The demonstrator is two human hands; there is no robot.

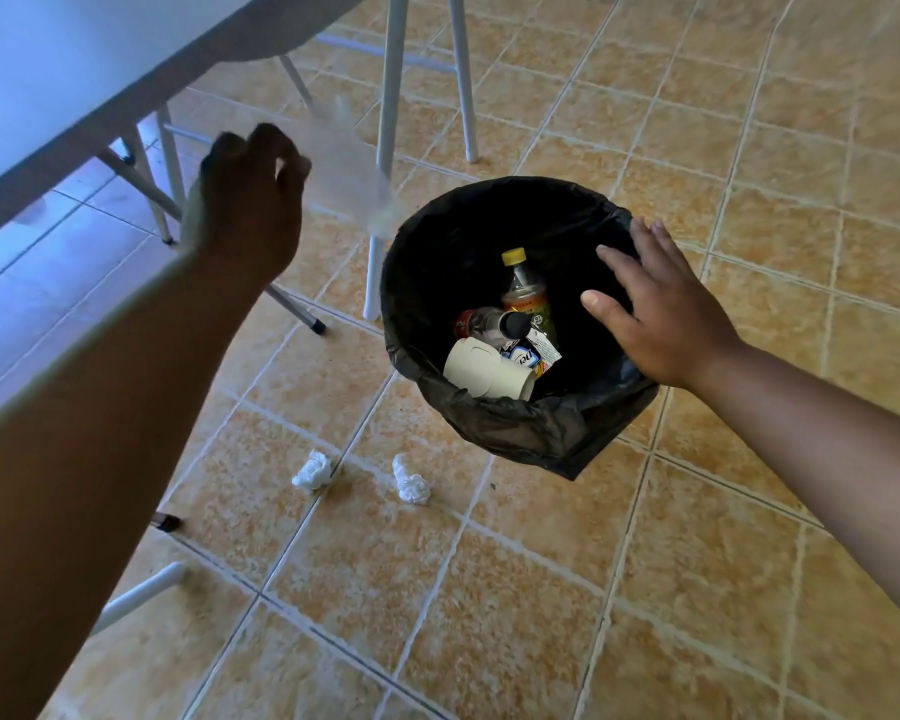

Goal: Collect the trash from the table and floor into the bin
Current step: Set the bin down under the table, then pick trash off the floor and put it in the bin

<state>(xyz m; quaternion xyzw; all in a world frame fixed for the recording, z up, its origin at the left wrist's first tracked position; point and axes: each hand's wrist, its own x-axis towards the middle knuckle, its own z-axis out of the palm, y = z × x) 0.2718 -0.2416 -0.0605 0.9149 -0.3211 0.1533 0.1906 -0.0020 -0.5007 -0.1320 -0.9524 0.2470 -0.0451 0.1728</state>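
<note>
Left hand (250,200) grips a blurred clear plastic item (349,168) left of the bin (489,418); right hand (661,314), spread wide, overlaps its right rim; tissues (313,469) dot open floor (541,589).

Pale metal furniture legs (390,96) (crossbar (417,59) between them), slanted grey leg (294,309), black-capped.

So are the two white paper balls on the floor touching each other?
Apart. The head view shows a strip of bare floor tile between the left paper ball and the right paper ball.
</note>
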